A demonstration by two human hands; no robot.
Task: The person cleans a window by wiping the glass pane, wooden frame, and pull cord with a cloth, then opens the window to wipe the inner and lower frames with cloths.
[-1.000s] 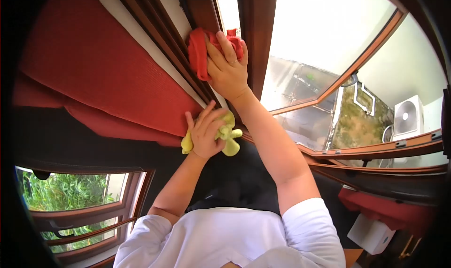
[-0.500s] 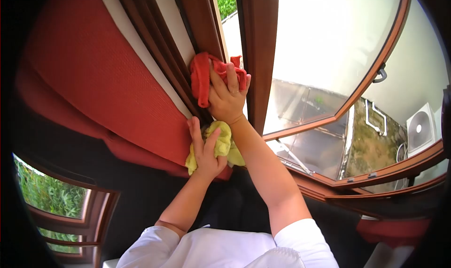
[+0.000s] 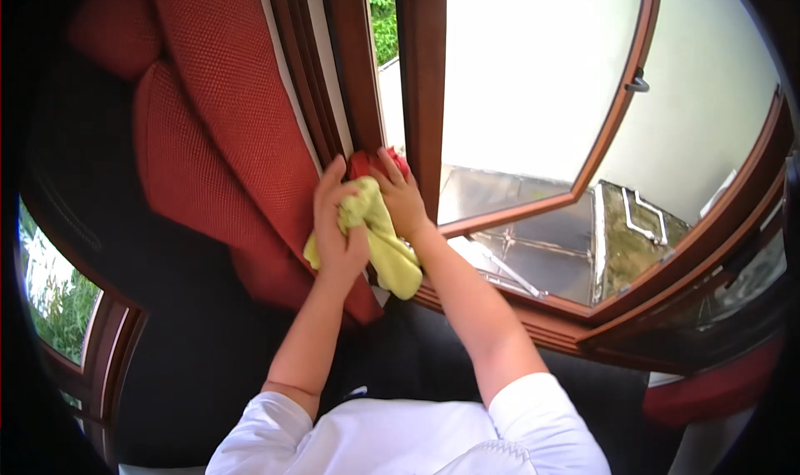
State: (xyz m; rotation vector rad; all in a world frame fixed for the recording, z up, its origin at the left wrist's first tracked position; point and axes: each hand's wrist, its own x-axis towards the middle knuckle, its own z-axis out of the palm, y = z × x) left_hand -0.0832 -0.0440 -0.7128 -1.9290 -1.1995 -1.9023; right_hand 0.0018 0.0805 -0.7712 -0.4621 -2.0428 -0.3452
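My left hand [image 3: 335, 225] is closed around a yellow-green cloth [image 3: 387, 254], whose loose end hangs down to the right. Just beyond it, my right hand [image 3: 403, 200] presses a bunched red cloth [image 3: 362, 165] against the brown window frame [image 3: 354, 75]. Part of the red cloth is hidden behind the fingers and the yellow-green one. Both hands are close together near the lower corner of the frame, beside a red woven curtain [image 3: 225, 83] on the left.
To the right a window sash [image 3: 617, 125] with a handle [image 3: 637, 83] stands swung outward. A metal stay arm [image 3: 508, 271] lies along the sill. Outside are a pale wall [image 3: 700, 117] and white pipes [image 3: 646, 221]. Another window [image 3: 71, 308] is at lower left.
My right hand has slid down the frame with the red cloth. My left hand has risen slightly with the yellow-green cloth, closing the gap between them. The view has shifted, showing more curtain.
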